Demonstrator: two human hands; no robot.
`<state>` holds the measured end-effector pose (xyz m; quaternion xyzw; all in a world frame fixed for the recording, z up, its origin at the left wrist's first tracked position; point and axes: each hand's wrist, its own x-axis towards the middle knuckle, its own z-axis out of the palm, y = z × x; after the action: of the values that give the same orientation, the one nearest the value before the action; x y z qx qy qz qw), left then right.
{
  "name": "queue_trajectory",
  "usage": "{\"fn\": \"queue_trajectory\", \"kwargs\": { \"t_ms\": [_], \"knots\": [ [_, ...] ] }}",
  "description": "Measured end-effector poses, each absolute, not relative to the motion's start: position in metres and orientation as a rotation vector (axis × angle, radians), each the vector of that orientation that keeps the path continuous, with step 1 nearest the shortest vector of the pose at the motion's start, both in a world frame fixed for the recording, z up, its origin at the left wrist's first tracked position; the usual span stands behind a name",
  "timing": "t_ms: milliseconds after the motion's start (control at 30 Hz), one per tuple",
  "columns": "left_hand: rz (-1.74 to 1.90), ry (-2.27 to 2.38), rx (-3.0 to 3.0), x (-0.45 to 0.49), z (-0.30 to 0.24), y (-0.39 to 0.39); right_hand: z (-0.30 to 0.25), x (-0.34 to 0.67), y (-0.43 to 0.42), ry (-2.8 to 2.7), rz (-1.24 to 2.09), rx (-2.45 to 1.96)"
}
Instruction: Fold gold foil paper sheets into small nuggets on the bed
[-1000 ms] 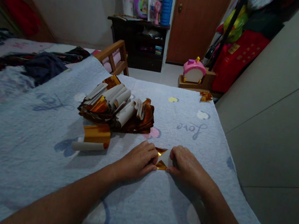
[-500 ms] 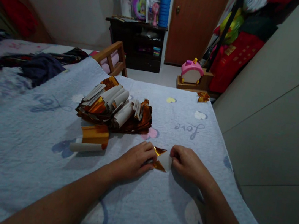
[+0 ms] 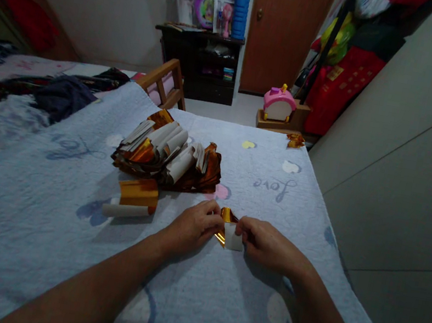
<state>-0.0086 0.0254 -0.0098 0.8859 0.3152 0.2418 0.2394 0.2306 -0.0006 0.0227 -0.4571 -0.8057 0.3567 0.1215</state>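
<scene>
A small sheet of gold foil paper (image 3: 232, 238), white on its back and partly folded, lies on the blue quilt between my hands. My left hand (image 3: 198, 225) grips its left side, fingers closed. At the right side, my right hand (image 3: 255, 235) pinches the paper's edge. Left of my left hand, a loose sheet of gold paper (image 3: 138, 192) rests with its lower edge curled to the white side. Behind it sits a heap of gold and white papers (image 3: 175, 154), bent and stacked. Folded gold pieces (image 3: 295, 140) lie at the quilt's far right corner.
The light blue quilt (image 3: 69, 258) covers the surface and drops off along its right edge, beside a pale cabinet (image 3: 413, 179). Dark clothes (image 3: 64, 96) lie to the left. Past the far edge stand a wooden chair (image 3: 166, 86) and a pink toy (image 3: 279, 104).
My right hand has moved slightly left with the paper's edge. The paper's shape has changed, with a white flap now showing over the gold. The view has shifted a little.
</scene>
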Motion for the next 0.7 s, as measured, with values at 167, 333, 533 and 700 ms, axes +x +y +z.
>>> {"fn": "queue_trajectory", "kwargs": {
  "t_ms": [167, 333, 533, 700],
  "knots": [
    [0.602, 0.853, 2.45, -0.007, -0.008, 0.023, 0.017, 0.233, -0.001, -2.402, 0.977, -1.273],
    [0.557, 0.859, 2.46, -0.005, -0.004, 0.022, 0.017, 0.231, 0.002, -2.457, 0.994, -1.328],
    [0.488, 0.917, 2.446, -0.005, -0.005, 0.021, 0.023, 0.233, 0.003, -2.511, 1.014, -1.266],
    [0.449, 0.964, 2.421, -0.003, -0.003, 0.019, 0.03, 0.233, -0.002, -2.516, 1.015, -1.323]
  ]
}}
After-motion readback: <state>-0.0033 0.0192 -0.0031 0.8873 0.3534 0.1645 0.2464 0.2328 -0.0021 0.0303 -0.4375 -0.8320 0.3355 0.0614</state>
